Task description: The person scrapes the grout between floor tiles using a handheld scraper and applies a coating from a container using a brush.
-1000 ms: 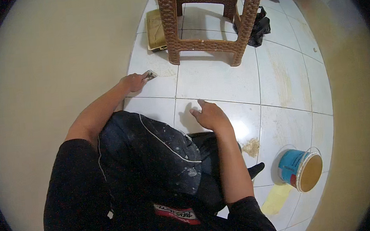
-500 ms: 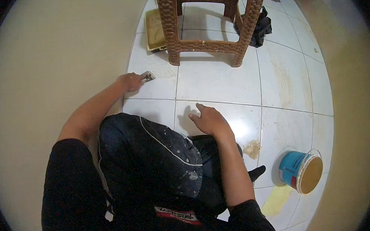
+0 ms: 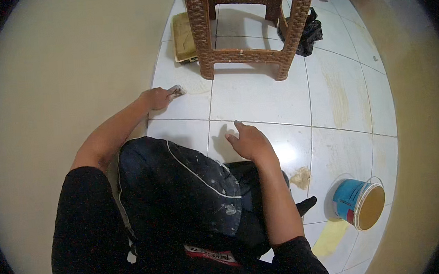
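My left hand is closed on a small scraper, grey with pale smears. Its handle is hidden in my fingers, and the scraper is at the white tile floor beside the left wall. Smudges mark the tile just ahead of it. My right hand holds nothing; its index finger and thumb are stretched apart over the tiles in front of my knee, casting a shadow. Whether the fingertip touches the floor I cannot tell.
A brown woven-pattern stool stands ahead, with a tan-coated paint tray at its left and a black plastic bag at its right. A blue bucket stands at my right, near a yellow sheet. Walls rise on both sides.
Almost everything stays where it was. My left hand and the scraper have shifted very slightly to the right; my right hand keeps the same pose.
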{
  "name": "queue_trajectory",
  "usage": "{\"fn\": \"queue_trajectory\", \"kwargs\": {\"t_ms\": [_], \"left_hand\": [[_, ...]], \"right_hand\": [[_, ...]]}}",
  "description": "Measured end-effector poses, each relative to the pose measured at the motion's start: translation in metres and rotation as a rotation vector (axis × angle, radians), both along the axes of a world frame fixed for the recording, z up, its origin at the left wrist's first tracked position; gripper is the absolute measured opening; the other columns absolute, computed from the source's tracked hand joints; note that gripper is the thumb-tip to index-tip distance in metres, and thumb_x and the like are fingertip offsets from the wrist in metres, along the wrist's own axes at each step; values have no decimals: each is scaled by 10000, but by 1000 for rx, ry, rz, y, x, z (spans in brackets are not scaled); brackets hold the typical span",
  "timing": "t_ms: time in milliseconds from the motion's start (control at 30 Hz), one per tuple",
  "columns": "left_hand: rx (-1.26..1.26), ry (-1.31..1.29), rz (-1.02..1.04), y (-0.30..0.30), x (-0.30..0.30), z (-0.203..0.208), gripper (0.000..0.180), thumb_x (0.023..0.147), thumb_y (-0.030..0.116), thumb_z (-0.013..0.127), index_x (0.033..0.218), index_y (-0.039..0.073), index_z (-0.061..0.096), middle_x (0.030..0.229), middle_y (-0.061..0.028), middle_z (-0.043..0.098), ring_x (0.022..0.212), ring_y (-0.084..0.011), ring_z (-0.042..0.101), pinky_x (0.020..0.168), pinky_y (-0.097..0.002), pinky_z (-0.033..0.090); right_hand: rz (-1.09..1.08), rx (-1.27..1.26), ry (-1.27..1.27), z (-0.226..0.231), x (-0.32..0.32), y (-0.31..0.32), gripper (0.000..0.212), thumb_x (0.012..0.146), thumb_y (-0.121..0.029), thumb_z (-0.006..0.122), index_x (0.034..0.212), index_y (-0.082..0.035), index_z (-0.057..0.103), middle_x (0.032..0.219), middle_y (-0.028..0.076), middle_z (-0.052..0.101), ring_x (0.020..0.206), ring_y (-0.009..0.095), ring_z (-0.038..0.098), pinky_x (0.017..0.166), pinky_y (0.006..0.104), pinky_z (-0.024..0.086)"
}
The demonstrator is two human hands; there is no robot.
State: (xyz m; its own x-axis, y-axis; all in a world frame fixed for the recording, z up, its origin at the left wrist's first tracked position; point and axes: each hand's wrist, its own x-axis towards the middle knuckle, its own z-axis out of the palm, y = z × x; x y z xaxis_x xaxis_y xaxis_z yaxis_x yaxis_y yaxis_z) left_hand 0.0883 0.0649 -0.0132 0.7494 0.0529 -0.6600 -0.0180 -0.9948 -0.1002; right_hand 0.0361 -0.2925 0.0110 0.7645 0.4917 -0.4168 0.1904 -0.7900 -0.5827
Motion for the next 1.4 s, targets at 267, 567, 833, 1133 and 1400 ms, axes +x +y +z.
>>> {"fn": "queue_trajectory", "kwargs": {"t_ms": [267, 567, 833, 1133, 1400], "left_hand": [[-36, -40, -20, 2, 3, -9, 531, 987, 386, 350, 1484, 205, 295, 1166, -216, 618, 1095, -374, 593, 964, -489, 459], [16, 29, -42, -12, 5, 12, 546, 990, 388, 330, 1489, 174, 273, 1159, -244, 613, 1078, -406, 589, 961, -501, 456], [9, -2, -15, -7, -11, -15, 536, 977, 335, 344, 1472, 133, 306, 1122, -258, 624, 1049, -399, 605, 953, -490, 460], [3, -97, 32, -2, -14, -39, 540, 968, 322, 350, 1460, 98, 330, 1082, -271, 636, 1007, -406, 622, 941, -501, 466], [-10, -142, 26, -9, -5, -49, 495, 972, 342, 361, 1375, 63, 432, 1078, -280, 633, 991, -417, 623, 918, -511, 482]], "right_hand": [[35, -37, -23, -1, 1, -1, 602, 914, -423, 543, 1309, 26, 478, 1127, 265, 623, 1059, 388, 609, 908, 472, 494], [5, 0, 21, 8, 0, -4, 615, 904, -404, 551, 1318, 47, 489, 1163, 304, 595, 1103, 414, 580, 960, 452, 457], [4, 29, -20, 9, -6, -7, 597, 909, -387, 550, 1312, 49, 489, 1133, 301, 610, 1081, 413, 591, 949, 448, 467], [66, 24, -4, 8, -6, -5, 585, 915, -424, 540, 1295, 17, 494, 1077, 244, 646, 1023, 379, 627, 891, 465, 504], [6, 72, -79, 17, -3, -13, 566, 908, -413, 549, 1269, 20, 513, 1083, 251, 644, 1023, 380, 628, 892, 467, 503]]}}
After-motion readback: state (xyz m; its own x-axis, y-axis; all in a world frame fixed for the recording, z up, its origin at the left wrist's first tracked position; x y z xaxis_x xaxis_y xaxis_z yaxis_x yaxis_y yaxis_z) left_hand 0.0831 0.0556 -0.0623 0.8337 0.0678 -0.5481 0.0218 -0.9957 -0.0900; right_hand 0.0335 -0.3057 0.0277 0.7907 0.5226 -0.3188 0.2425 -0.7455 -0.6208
